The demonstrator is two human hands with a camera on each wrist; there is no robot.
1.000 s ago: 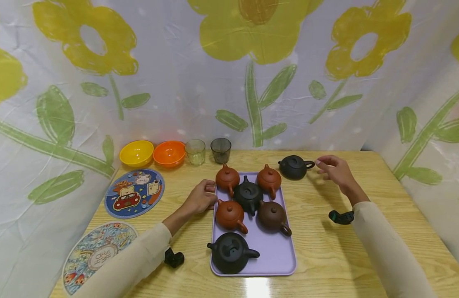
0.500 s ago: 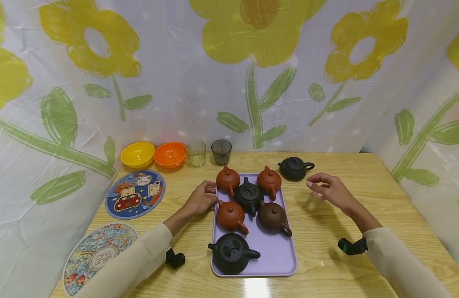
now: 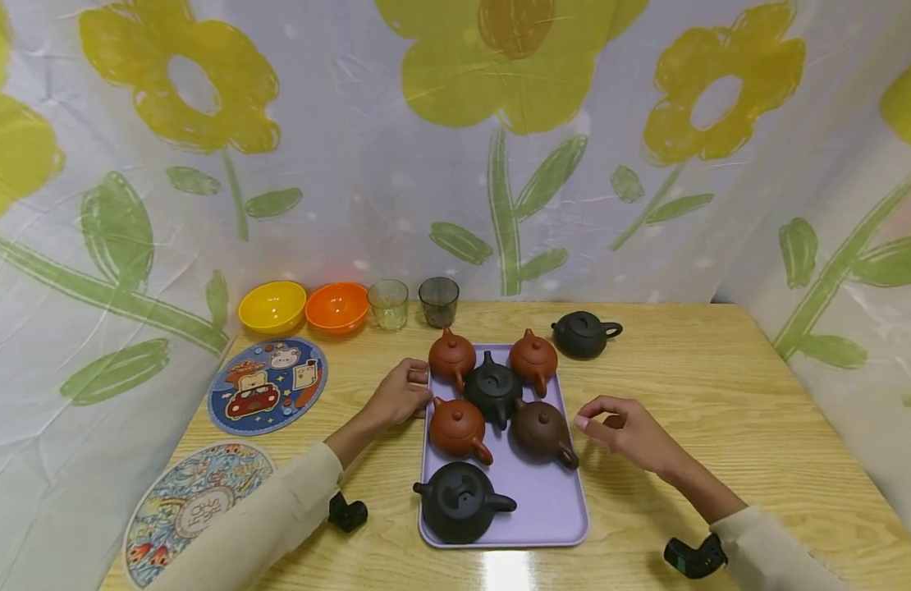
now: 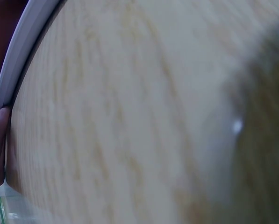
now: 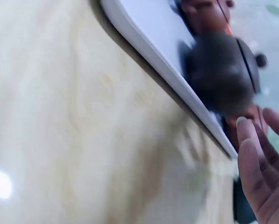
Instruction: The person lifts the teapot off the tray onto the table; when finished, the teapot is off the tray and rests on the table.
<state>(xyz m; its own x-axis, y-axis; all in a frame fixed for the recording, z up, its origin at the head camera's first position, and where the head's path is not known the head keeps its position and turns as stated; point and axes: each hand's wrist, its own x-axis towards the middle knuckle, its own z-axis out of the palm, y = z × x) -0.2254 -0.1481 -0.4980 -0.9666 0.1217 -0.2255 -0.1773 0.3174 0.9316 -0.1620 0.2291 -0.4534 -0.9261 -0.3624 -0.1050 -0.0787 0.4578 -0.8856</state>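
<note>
A lilac tray point(image 3: 547, 513) bears several teapots. Three are reddish clay: one far left point(image 3: 451, 355), one far right point(image 3: 533, 358), one mid-left point(image 3: 456, 428). Among them sits a black teapot point(image 3: 494, 390). A dark brown teapot point(image 3: 540, 427) is at the right and a bigger black teapot point(image 3: 457, 501) at the near left. My left hand point(image 3: 398, 394) holds the tray's left rim point(image 4: 18, 51), fingertips right at it. My right hand point(image 3: 624, 431), holding nothing, is just right of the dark brown teapot, fingers loosely bent; the right wrist view shows this teapot point(image 5: 223, 72) beyond the fingertips.
Another black teapot point(image 3: 583, 335) stands on the wooden table behind the tray, to the right. A yellow bowl point(image 3: 273, 308), an orange bowl point(image 3: 337, 309), a greenish glass point(image 3: 388, 305) and a grey glass point(image 3: 439, 302) line the back left. Two round mats point(image 3: 267, 386) lie at the left.
My right hand has moved from beside the handle of the black teapot at the back, toward me and leftward, to the tray's right edge. The left hand stays at the rim.
</note>
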